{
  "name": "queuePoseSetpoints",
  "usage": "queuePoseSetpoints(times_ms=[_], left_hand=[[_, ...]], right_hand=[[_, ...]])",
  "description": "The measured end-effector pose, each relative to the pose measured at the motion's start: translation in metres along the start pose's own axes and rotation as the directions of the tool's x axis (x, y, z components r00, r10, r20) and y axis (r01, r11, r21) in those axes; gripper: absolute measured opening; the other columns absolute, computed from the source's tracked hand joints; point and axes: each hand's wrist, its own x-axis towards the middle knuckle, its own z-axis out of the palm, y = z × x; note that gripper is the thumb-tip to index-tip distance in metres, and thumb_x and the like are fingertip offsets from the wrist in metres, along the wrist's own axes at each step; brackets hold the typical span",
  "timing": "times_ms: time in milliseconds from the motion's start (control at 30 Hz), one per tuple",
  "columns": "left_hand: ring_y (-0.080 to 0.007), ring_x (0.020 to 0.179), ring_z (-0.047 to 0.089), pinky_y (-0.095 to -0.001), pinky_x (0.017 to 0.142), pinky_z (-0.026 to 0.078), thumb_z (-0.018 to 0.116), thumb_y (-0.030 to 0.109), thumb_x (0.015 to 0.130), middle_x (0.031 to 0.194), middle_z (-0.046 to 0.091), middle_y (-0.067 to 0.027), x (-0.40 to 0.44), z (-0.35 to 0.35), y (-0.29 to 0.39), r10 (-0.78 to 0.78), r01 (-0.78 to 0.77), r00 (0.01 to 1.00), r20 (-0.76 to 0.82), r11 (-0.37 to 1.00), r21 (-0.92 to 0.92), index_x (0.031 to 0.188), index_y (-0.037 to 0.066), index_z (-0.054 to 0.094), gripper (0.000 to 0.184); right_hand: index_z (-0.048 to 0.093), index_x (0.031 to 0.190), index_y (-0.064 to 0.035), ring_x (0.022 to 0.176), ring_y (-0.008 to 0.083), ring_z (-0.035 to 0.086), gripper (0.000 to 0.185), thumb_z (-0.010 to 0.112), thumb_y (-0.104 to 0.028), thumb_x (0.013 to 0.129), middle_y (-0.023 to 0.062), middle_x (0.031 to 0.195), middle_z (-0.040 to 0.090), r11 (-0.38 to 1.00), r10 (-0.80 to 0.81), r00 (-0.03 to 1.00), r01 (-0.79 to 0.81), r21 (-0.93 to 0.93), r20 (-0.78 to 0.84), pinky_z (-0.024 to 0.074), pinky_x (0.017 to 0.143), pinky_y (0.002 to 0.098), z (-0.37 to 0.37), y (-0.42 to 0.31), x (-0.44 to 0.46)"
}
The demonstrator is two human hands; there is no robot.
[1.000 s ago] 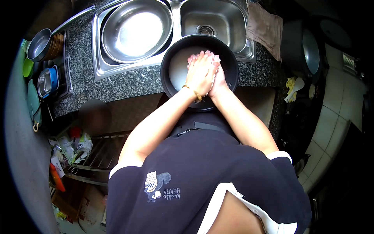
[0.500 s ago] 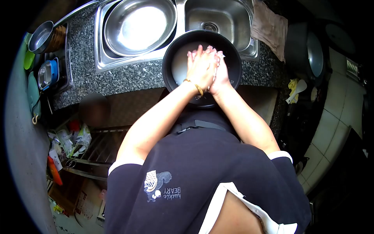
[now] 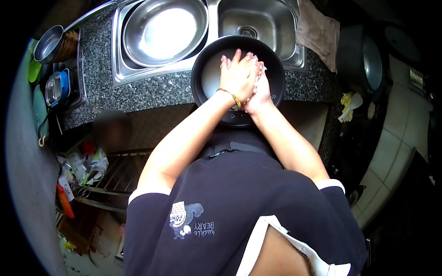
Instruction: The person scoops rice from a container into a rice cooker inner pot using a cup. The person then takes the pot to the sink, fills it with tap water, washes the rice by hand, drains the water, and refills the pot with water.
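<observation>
A dark round pot [image 3: 199,85] stands at the front edge of the counter, with cloudy whitish water [image 3: 212,76] inside. Over it my left hand [image 3: 238,80], with a yellow bracelet at the wrist, lies against my right hand [image 3: 261,89], palm to palm. White grains like rice [image 3: 256,85] stick between the palms and along their edges. The two hands press the grains between them. Fingertips of both point toward the sink, and those of my right hand are partly covered.
Beyond the pot is a double sink [image 3: 287,34], its left basin holding a large metal bowl [image 3: 165,32]. A cloth [image 3: 317,34] hangs at the right. Bowls [image 3: 48,43] and a blue container [image 3: 57,87] stand left; a white spatula [image 3: 353,103] lies right.
The view has shifted slightly, so the sink and pot sit higher in it. My hands have rubbed a little against each other over the pot, and more white grains show along their edges.
</observation>
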Motion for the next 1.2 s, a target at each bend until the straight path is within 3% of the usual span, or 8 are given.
queuePoseSetpoints(times_ms=[167, 400, 467, 500, 667, 933, 1067, 1200], left_hand=[[-0.0307, 0.133, 0.017, -0.0537, 0.105, 0.004, 0.029, 0.033, 0.092, 0.137, 0.036, -0.0103, -0.003, 0.000, -0.019, 0.042, -0.017, 0.993, -0.108, 0.975, 0.220, 0.129, 0.007, 0.042, 0.047], [-0.0345, 0.132, 0.017, -0.0514, 0.106, 0.005, 0.028, 0.038, 0.091, 0.138, 0.032, -0.0171, -0.011, 0.010, 0.004, 0.067, -0.056, 0.992, -0.109, 0.994, 0.096, 0.131, 0.001, 0.037, 0.055], [-0.0325, 0.133, 0.015, -0.0516, 0.106, 0.004, 0.027, 0.037, 0.092, 0.139, 0.032, -0.0120, 0.002, 0.005, -0.008, -0.013, 0.017, 0.999, -0.042, 0.995, 0.102, 0.132, 0.005, 0.037, 0.052], [-0.0319, 0.133, 0.016, -0.0531, 0.106, 0.004, 0.029, 0.037, 0.092, 0.139, 0.032, -0.0104, 0.006, 0.003, -0.014, -0.061, 0.060, 0.998, 0.002, 0.984, 0.165, 0.132, 0.006, 0.038, 0.051], [-0.0318, 0.134, 0.013, -0.0543, 0.105, 0.004, 0.031, 0.034, 0.091, 0.141, 0.027, -0.0121, -0.018, 0.009, -0.012, 0.049, -0.039, 0.998, -0.026, 0.956, 0.292, 0.135, 0.005, 0.031, 0.053], [-0.0352, 0.128, 0.025, -0.0499, 0.105, 0.014, 0.030, 0.041, 0.091, 0.132, 0.038, -0.0192, 0.011, 0.007, -0.015, -0.068, 0.110, 0.979, -0.193, 0.970, 0.218, 0.129, 0.000, 0.037, 0.057], [-0.0314, 0.108, 0.051, -0.0377, 0.095, 0.035, 0.038, 0.041, 0.090, 0.116, 0.054, -0.0184, 0.016, 0.007, -0.045, -0.279, 0.283, 0.953, -0.116, 0.959, 0.020, 0.123, -0.002, 0.044, 0.055], [-0.0190, 0.104, 0.049, -0.0293, 0.090, 0.038, 0.050, 0.025, 0.088, 0.115, 0.052, -0.0137, -0.002, 0.008, -0.046, -0.496, 0.165, 0.848, -0.187, 0.583, -0.796, 0.122, -0.002, 0.044, 0.043]], right_hand=[[0.040, 0.125, -0.0064, 0.119, 0.0288, 0.041, 0.062, 0.022, -0.054, 0.091, 0.0120, 0.128, 0.044, 0.968, 0.219, 0.925, -0.247, 0.053, 0.312, 0.0293, 0.102, 0.0410, -0.014, -0.015, -0.007], [0.040, 0.124, -0.0113, 0.123, 0.0288, 0.035, 0.060, 0.030, -0.058, 0.088, 0.0109, 0.128, 0.042, 1.000, 0.022, 0.983, -0.020, -0.011, 0.185, 0.0274, 0.104, 0.0442, -0.025, -0.005, 0.014], [0.036, 0.129, -0.0076, 0.123, 0.0305, 0.035, 0.056, 0.026, -0.049, 0.092, 0.0143, 0.132, 0.039, 0.924, 0.110, 0.898, -0.251, 0.289, 0.426, 0.0254, 0.105, 0.0423, -0.023, 0.000, 0.008], [0.034, 0.131, -0.0138, 0.123, 0.0265, 0.037, 0.057, 0.025, -0.053, 0.091, 0.0111, 0.134, 0.038, 0.991, 0.051, 0.997, -0.044, -0.130, 0.056, 0.0271, 0.104, 0.0404, -0.014, 0.000, -0.004], [0.034, 0.128, -0.0022, 0.123, 0.0300, 0.037, 0.067, 0.021, -0.056, 0.090, 0.0156, 0.131, 0.039, 0.958, 0.229, 0.893, -0.278, 0.075, 0.388, 0.0267, 0.104, 0.0430, -0.028, -0.026, -0.003], [0.039, 0.128, -0.0059, 0.119, 0.0247, 0.042, 0.059, 0.026, -0.051, 0.092, 0.0097, 0.127, 0.045, 0.983, 0.184, 0.965, -0.175, -0.060, 0.188, 0.0294, 0.103, 0.0386, -0.013, -0.006, -0.011], [0.049, 0.116, -0.0052, 0.107, 0.0210, 0.051, 0.039, 0.036, -0.035, 0.094, 0.0103, 0.115, 0.054, 0.931, 0.237, 0.942, -0.150, -0.333, 0.237, 0.0382, 0.095, 0.0348, -0.025, -0.015, -0.003], [0.057, 0.100, -0.0100, 0.072, 0.0082, 0.053, 0.016, 0.053, -0.020, 0.087, 0.0005, 0.086, 0.059, 0.786, -0.133, 0.975, -0.006, -0.619, -0.179, 0.0410, 0.063, 0.0218, -0.039, -0.033, 0.037]])
